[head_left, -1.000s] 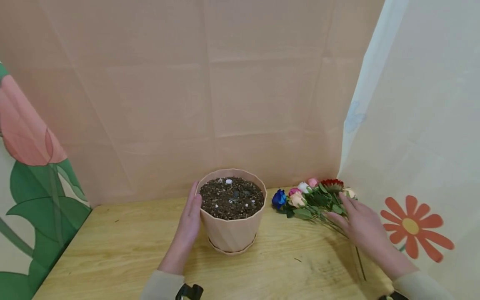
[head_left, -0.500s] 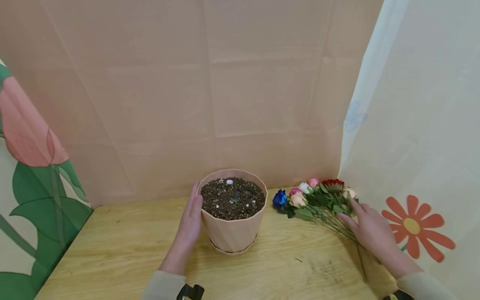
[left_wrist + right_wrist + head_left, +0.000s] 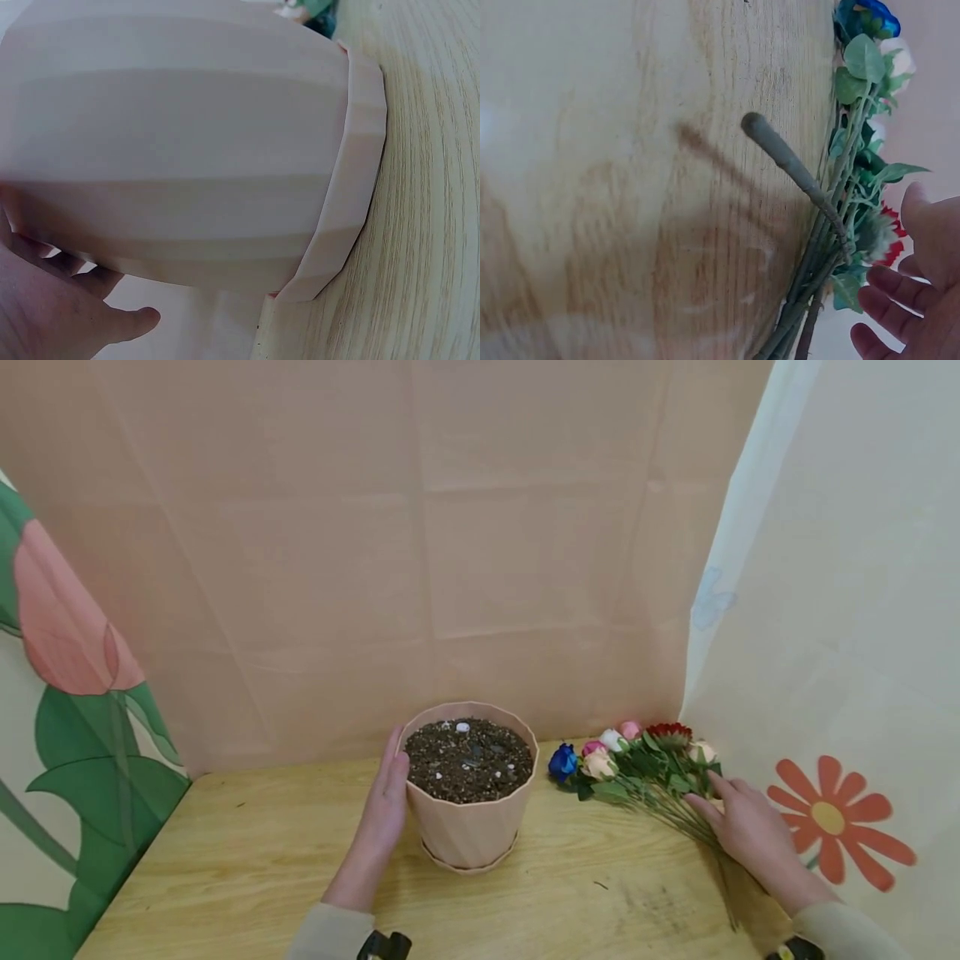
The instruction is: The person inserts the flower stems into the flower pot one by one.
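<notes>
Probably light, the flowers (image 3: 651, 762) lie on the desk (image 3: 262, 843) right of the pot (image 3: 468, 831); their stiff-looking stems (image 3: 825, 262) should suit a pinch below the leaves (image 3: 612, 792). The right hand (image 3: 752, 828) is just beside them, fingers (image 3: 890, 313) loosely curved around nothing; the left hand (image 3: 384, 806) rests straight-fingered against the likely heavy pot. No writing is legible.

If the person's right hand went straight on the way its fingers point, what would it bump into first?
Probably the leaves of the flower bunch, near the cream flower at its right end; whether the right hand touches them is unclear.
</notes>
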{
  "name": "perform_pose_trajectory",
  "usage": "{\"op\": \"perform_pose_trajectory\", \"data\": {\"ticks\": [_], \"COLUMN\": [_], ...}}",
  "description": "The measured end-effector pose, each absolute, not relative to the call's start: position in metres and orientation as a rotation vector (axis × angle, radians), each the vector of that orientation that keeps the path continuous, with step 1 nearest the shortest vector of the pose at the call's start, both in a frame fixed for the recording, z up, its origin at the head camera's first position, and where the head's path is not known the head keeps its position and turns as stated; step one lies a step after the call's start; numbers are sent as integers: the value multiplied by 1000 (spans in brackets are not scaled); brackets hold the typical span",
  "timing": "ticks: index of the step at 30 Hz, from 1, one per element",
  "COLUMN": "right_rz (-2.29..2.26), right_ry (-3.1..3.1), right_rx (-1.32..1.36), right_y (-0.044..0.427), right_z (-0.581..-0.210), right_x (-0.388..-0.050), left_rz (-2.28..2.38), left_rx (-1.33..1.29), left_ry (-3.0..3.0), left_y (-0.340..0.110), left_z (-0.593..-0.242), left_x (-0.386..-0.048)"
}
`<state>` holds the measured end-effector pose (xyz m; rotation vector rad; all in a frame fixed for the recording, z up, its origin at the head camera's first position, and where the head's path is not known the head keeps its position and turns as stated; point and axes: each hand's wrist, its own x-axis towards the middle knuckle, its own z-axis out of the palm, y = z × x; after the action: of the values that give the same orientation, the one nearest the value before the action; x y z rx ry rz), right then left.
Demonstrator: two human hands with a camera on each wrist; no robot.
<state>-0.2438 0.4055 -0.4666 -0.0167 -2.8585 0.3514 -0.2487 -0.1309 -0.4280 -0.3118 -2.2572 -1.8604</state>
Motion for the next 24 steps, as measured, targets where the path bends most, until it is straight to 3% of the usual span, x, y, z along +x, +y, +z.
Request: {"op": "perform_pose_trajectory", "data": {"ticks": [24], "right_rz": [452], "right_ry": [-2890], "right_rx": [-97], "right_y": [422], "right_z": [-483], "right_x": [-260], "left_rz": [-1876], "left_rx": [-329], "left_ry": [-2245], "left_y": [-131], "left_z": [-430], "left_x": [-251]}}
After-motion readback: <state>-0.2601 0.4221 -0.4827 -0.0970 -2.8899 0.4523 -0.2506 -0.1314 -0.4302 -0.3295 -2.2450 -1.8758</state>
